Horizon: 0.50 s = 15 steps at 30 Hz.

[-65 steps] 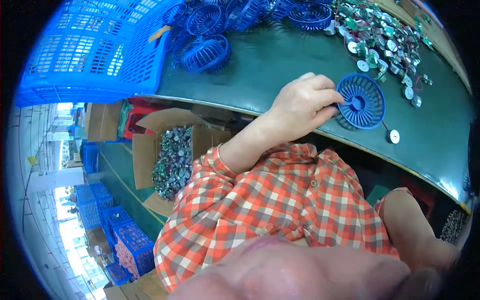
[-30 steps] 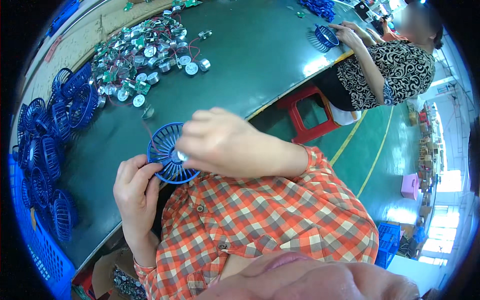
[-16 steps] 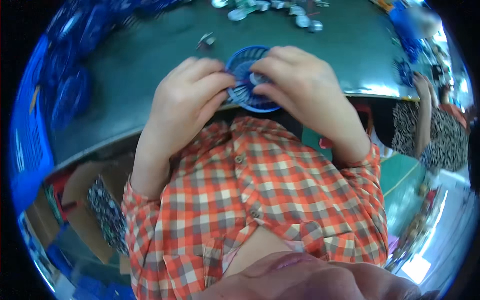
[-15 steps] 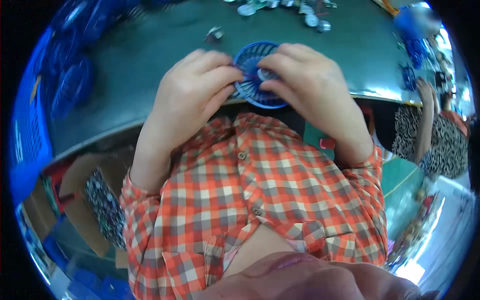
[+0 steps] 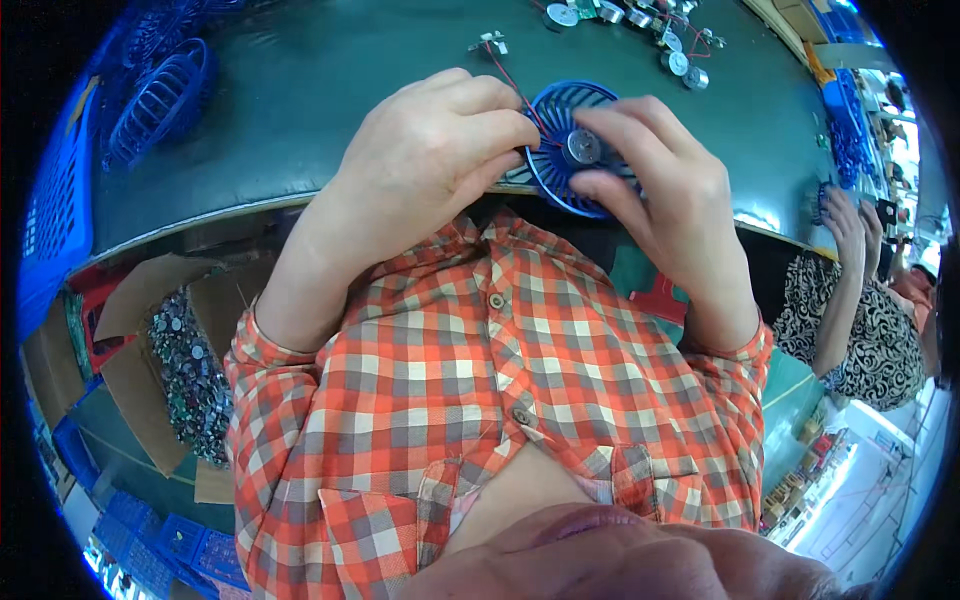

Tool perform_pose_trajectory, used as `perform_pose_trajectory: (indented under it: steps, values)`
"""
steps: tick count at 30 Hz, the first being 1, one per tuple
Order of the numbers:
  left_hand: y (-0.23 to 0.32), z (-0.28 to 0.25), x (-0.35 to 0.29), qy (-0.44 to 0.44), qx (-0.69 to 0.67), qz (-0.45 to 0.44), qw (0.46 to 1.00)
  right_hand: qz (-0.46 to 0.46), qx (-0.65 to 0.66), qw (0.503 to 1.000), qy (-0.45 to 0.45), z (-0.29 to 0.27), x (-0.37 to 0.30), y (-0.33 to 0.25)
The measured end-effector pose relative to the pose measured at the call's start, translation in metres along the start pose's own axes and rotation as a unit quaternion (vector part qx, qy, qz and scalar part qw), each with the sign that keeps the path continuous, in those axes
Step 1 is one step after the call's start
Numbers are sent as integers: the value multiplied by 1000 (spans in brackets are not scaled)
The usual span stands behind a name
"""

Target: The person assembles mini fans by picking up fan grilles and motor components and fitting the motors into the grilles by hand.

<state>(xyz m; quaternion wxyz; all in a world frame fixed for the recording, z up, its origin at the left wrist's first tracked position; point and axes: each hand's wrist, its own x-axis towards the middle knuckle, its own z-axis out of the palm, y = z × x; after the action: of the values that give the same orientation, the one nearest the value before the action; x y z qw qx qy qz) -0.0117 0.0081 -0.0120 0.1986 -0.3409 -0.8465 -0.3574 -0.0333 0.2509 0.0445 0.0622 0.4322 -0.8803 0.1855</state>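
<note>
At the table's near edge is a blue round slatted fan grille. My left hand is closed on its left rim, with fingertips pinched where red wires pass. A small silver round motor sits in the middle of the grille. The wires run away from the grille to a small white-and-metal part lying on the table. My right hand is open over the grille's right side, thumb and forefinger spread on either side of the motor; whether they touch it I cannot tell.
Several motors with wires lie at the far right of the green table. Blue grilles and a blue crate are at the left. Below stands a cardboard box of small parts. Another person works at the right.
My right thumb and forefinger have opened around the motor, which now shows in the grille's middle. Hands and grille appear slightly further right in view; my left hand still grips the rim.
</note>
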Motion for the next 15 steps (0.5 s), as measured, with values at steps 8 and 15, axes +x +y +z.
perform_pose_trajectory:
  steps: [8, 15]
  values:
    - [1, 2, 0, 3, -7, -11, 1000, -84, -51, 993, 65, 31, -35, 10]
    - [1, -48, -9, 195, 247, -11, 949, 35, -40, 978, 202, 33, -54, 41]
